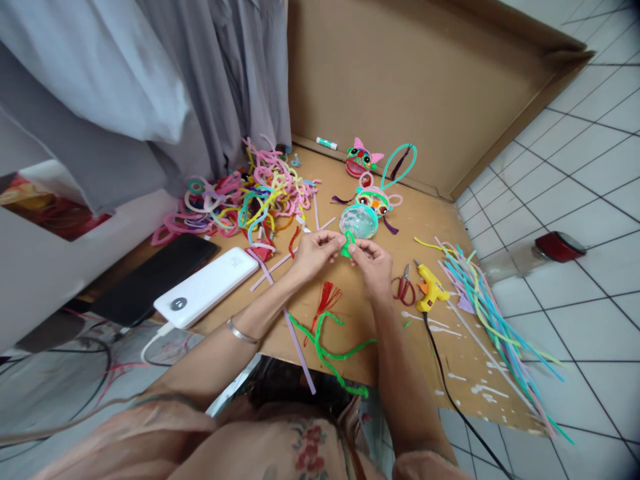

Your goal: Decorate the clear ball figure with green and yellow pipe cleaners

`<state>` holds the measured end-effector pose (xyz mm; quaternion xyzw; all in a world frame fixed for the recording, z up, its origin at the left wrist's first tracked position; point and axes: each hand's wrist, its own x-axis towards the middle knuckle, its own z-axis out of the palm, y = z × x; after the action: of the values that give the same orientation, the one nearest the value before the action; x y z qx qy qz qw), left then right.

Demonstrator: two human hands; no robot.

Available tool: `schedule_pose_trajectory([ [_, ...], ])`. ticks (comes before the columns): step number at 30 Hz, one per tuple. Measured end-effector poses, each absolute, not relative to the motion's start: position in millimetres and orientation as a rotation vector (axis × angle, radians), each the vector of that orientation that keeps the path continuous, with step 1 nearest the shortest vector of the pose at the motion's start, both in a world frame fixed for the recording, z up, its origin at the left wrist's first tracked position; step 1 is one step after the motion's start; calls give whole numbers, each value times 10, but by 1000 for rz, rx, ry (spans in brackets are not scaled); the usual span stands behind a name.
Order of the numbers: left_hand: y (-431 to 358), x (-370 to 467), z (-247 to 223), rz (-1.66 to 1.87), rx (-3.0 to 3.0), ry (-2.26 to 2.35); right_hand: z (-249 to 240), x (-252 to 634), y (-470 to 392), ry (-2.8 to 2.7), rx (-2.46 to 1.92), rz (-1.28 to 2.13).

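Between my two hands is a small bent piece of green pipe cleaner (347, 244). My left hand (318, 253) pinches its left side with thumb and forefinger, and my right hand (371, 263) pinches its right side. Just beyond the fingertips lies a clear round piece with a teal rim (359, 221), touching a pipe-cleaner animal face (374, 199) with pink loops. Loose green pipe cleaners (320, 343) lie on the table below my hands, beside a red tassel (327, 301). Red-handled scissors (404, 287) rest right of my right hand.
A yellow glue gun (431, 285) with a black cord and a bundle of pipe cleaners (493, 313) are at the right. Leftward are a tangled pipe-cleaner pile (270, 190), a white power bank (207, 287) and a black phone (160, 277). Cardboard (400, 87) stands behind.
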<state>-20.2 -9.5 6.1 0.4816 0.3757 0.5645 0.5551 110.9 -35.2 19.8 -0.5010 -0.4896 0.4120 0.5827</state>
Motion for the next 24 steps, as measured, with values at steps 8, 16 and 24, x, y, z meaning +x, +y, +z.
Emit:
schedule_pose_trajectory([
  [8, -105, -224, 108, 1215, 1097, 723, 212, 1130, -348, -1221, -1181, 972],
  [16, -136, -253, 193, 1063, 871, 622, 288, 1112, -397, -1245, -1122, 990],
  [24, -136, -181, 46, 1370, 1243, 879, 244, 1109, -367, -1202, -1139, 969],
])
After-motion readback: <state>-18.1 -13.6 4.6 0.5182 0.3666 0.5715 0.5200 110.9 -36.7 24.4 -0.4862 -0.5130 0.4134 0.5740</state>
